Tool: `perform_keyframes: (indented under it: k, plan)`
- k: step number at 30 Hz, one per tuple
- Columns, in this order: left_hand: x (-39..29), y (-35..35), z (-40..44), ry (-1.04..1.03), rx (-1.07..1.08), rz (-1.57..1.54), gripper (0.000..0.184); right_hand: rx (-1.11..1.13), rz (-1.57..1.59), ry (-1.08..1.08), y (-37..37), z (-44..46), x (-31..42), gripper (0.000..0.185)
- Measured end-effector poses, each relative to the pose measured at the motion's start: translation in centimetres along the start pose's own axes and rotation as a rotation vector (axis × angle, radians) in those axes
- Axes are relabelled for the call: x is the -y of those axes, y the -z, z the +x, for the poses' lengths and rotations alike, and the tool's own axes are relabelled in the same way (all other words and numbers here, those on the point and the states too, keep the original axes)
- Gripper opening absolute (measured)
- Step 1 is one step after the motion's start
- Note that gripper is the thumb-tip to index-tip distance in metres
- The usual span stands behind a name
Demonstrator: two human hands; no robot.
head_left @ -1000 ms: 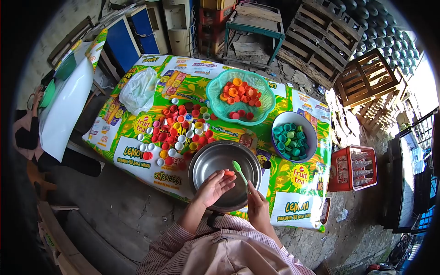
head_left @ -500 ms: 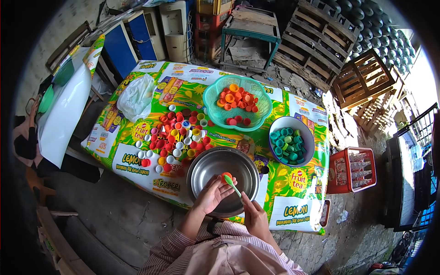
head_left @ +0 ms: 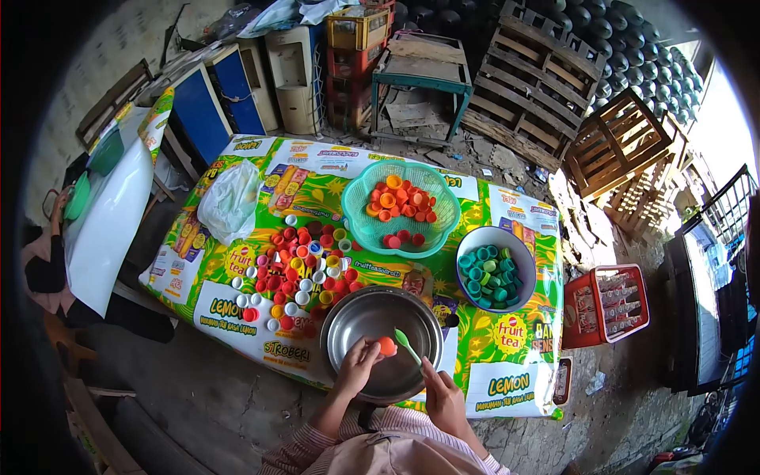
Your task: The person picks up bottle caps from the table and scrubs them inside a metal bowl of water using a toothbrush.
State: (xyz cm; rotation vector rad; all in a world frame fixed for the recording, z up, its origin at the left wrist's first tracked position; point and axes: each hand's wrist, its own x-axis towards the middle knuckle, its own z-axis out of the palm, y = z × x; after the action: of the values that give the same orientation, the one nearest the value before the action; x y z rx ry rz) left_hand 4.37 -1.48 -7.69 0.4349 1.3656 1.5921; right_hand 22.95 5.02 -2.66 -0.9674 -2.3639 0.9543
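Note:
Over the steel bowl (head_left: pixel 339 317), my left hand (head_left: pixel 358 369) pinches an orange cap (head_left: pixel 387 346) between its fingers. My right hand (head_left: pixel 444 397) is closed round the lower end of a green-and-white brush (head_left: pixel 407 345), whose green end points up beside the cap. Loose red, white and yellow caps (head_left: pixel 297 269) lie spread on the table to the left of the bowl. Behind it, a mint-green basket (head_left: pixel 356 207) holds orange and red caps. On the right, a white bowl (head_left: pixel 526 294) contains green and teal caps.
A patterned cover lies over the table (head_left: pixel 507 396). A crumpled plastic bag (head_left: pixel 229 202) rests at its back left. Beyond the right edge stands a red crate (head_left: pixel 582 313). Another person's hand (head_left: pixel 57 207) holds something green at the far left.
The cap in my left hand has turned, and that hand has closed more round it. The brush has moved off the cap to the right. The camera view has shifted, so the table sits lower.

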Motion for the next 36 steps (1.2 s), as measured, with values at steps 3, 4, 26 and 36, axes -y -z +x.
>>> perform_keyframes:
  k: [3,4,26,36]
  plan:
    - [-3.5,-0.8,-1.2,-0.451,0.03,0.827,0.017,-0.002,0.008,0.038,0.4,-0.4,-0.2,0.054]
    - [-3.3,-0.5,-1.3,-0.449,0.033,0.829,0.017,0.018,-0.002,-0.021,0.3,-0.6,-0.6,0.055]
    - [-8.7,2.0,3.7,-0.308,0.499,1.321,0.037,0.066,-0.088,-0.283,-2.1,-0.9,-0.5,0.046]
    - [-11.6,2.1,22.5,-0.756,-0.139,1.19,0.063,0.071,-0.02,-0.435,-3.5,-2.0,-0.9,0.041]
